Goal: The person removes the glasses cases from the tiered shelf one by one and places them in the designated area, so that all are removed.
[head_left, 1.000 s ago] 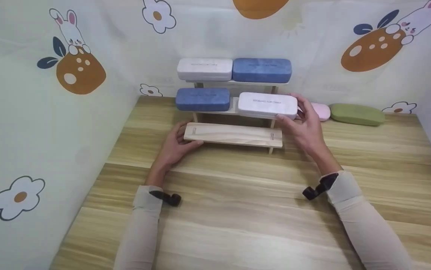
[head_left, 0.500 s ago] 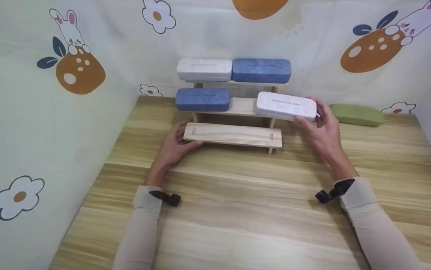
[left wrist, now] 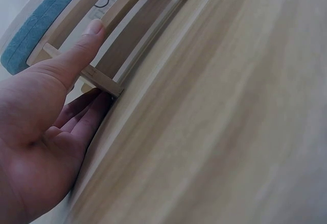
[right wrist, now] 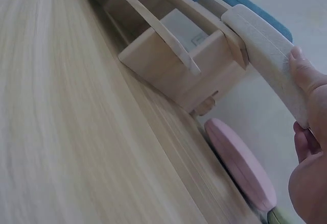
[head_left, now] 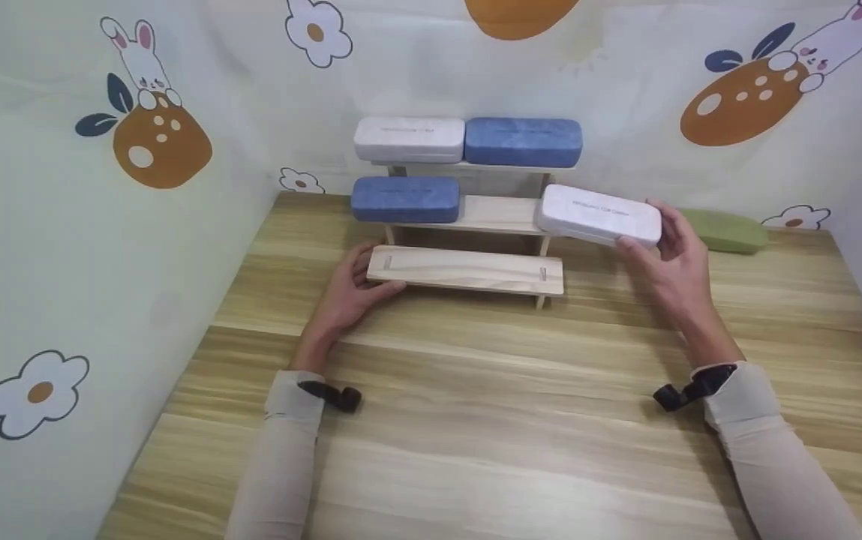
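Note:
My right hand [head_left: 674,274] grips the right end of a white glasses case [head_left: 599,215], thumb on the near side and fingers behind. The case is tilted, and its left end overlaps the right end of the rack's middle shelf. My left hand [head_left: 348,292] holds the left end of the wooden three-tier rack [head_left: 468,270], its thumb along the bottom shelf's front edge. In the left wrist view, the fingers [left wrist: 92,114] reach behind the rack's side at table level. A blue glasses case [head_left: 406,199] sits at the left of the middle shelf.
On the top shelf stand a white case [head_left: 409,140] and a blue case [head_left: 524,142] side by side. A green case [head_left: 727,230] lies by the back wall. The right wrist view shows a pink case [right wrist: 240,163] on the table beside the rack, hidden in the head view.
My right hand has drawn the white glasses case rightward, mostly off the middle shelf, and it now covers the pink case and part of the green one. My left hand stays on the rack.

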A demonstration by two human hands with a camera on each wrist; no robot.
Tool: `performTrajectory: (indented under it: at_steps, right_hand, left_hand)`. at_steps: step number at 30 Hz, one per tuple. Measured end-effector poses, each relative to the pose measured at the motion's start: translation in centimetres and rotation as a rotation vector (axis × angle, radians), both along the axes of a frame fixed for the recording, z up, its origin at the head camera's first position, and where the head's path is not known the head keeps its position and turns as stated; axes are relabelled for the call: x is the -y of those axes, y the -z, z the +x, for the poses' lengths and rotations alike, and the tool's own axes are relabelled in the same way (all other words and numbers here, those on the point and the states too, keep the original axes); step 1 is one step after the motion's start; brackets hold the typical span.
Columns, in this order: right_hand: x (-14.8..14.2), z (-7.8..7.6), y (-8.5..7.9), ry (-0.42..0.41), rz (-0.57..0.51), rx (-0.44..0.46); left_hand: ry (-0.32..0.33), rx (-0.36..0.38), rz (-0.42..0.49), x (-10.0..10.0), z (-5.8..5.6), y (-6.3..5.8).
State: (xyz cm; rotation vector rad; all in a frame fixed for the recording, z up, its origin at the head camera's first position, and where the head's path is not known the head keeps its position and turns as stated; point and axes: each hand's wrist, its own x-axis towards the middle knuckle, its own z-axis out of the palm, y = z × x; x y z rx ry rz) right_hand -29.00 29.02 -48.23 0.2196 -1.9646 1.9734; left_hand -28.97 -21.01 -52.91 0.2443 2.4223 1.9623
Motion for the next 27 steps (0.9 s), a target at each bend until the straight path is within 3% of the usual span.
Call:
performTrajectory:
  at_steps: [6, 13, 17, 27]
  right_hand:
    - [-1.7, 0.2, 0.3, 0.023, -0.036, 0.018]
    - [-3.7, 0.4, 1.2, 0.065, -0.091, 0.098]
    - [-4.5, 0.5, 1.7, 0.056, -0.103, 0.090]
    - [-4.9, 0.4, 2.8, 0.026, -0.044, 0.087]
  left_hand:
    - [0.005, 0.000, -0.003, -0.1, 0.0, 0.0]
    - [0.009, -0.007, -0.019, -0.2, -0.1, 0.2]
    - [0.009, -0.005, -0.015, -0.2, 0.0, 0.2]
    - [0.016, -0.006, -0.022, 0.1, 0.1, 0.0]
